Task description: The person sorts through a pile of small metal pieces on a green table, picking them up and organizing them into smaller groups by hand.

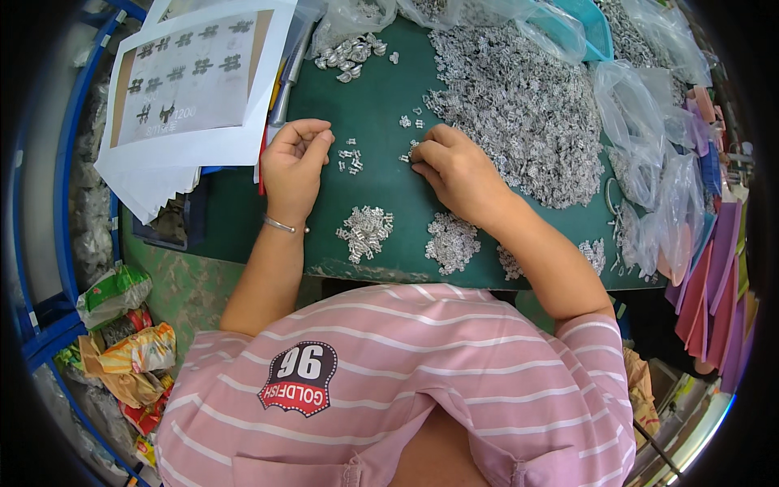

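Observation:
My left hand (300, 166) is closed in a loose curl above the green tabletop, thumb against the fingers; whatever it may hold is hidden. Just right of it lie a few loose silver metal pieces (351, 160). My right hand (458, 172) is bent down with its fingertips together at a small cluster of silver pieces (408, 152), touching or nearly touching them. What sits between those fingertips I cannot make out. Nearer to me are a small heap of silver pieces (365, 233) and another heap (452, 243), with more partly behind my right forearm.
A large pile of small metal pieces (519, 105) covers the table's right side. Rounded silver parts (351, 55) lie at the back. White sheets with a picture of parts (191, 77) stand at the left. Plastic bags (641, 138) and a turquoise basket (596, 28) border the right.

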Action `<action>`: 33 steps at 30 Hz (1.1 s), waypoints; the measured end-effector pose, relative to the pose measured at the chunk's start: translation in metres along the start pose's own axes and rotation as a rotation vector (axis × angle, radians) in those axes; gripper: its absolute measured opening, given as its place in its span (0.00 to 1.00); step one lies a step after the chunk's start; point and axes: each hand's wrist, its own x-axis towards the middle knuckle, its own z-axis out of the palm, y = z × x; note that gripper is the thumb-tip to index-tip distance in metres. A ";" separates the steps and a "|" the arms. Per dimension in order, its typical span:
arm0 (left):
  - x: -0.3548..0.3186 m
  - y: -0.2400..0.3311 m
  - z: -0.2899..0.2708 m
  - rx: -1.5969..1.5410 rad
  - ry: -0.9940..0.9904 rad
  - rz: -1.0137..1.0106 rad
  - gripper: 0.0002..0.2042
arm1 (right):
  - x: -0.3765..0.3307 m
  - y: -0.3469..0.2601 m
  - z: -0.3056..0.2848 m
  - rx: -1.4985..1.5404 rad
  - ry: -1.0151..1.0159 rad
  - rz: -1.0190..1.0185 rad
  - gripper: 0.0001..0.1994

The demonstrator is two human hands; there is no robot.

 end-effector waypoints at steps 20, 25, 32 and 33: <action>0.001 0.002 0.000 -0.047 0.008 -0.031 0.06 | 0.031 -0.020 0.017 -0.136 0.039 -0.143 0.05; 0.000 0.003 0.000 -0.082 0.012 -0.038 0.06 | 0.044 -0.033 0.029 0.141 0.010 -0.054 0.09; 0.000 0.003 -0.002 -0.087 0.007 -0.052 0.06 | 0.037 -0.035 0.028 0.379 -0.070 -0.085 0.12; 0.000 0.003 -0.002 -0.080 0.007 -0.050 0.06 | 0.037 -0.031 0.024 0.313 -0.003 -0.070 0.12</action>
